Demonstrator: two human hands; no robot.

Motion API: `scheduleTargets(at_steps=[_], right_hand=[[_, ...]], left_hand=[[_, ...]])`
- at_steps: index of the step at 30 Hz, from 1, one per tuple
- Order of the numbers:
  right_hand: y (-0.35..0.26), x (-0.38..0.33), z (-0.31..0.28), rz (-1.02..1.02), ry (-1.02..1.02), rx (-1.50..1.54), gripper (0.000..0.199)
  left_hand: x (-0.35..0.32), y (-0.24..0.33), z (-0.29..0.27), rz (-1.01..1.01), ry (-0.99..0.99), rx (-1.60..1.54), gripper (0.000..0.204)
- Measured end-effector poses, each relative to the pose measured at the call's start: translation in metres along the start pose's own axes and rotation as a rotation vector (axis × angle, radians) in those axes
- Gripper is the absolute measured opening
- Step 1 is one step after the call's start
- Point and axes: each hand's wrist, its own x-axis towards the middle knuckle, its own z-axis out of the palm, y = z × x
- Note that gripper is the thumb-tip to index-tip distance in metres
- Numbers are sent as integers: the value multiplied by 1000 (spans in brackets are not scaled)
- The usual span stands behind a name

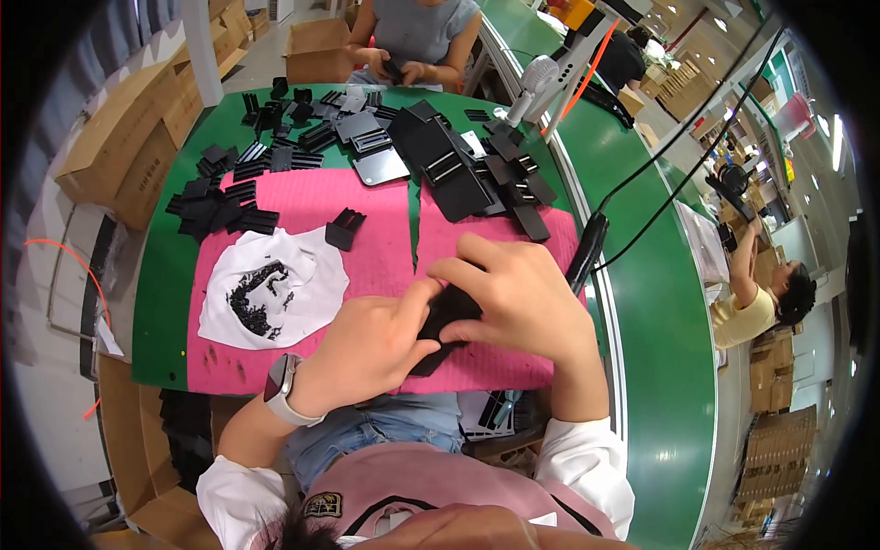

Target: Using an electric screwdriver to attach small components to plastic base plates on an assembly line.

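Black part (447,312) over near side of pink mat (371,220), gripped from opposite sides by curled left hand (376,341) and right hand (518,298). Ideally, steady with one, press evenly with the other, and keep clear of black bits (253,316) on white cloth (316,275).

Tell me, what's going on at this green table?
The person's left hand and right hand grip a black, partly hidden piece over a pink ribbed mat. A crumpled white cloth bearing tiny black pieces lies to the left. Black plastic-looking parts are heaped farther back. Across the green table, another person holds something dark.
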Motion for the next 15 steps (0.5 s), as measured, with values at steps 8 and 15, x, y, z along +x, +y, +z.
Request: scheduleTargets(at_steps=[8,15], right_hand=[[3,-21,42,321,653,580,26],[-36,-5,102,370,577,1292,52]], left_hand=[[-30,-43,17,-156,1000,-461,48],[-38,-32,30,-319,776,-1063,32]])
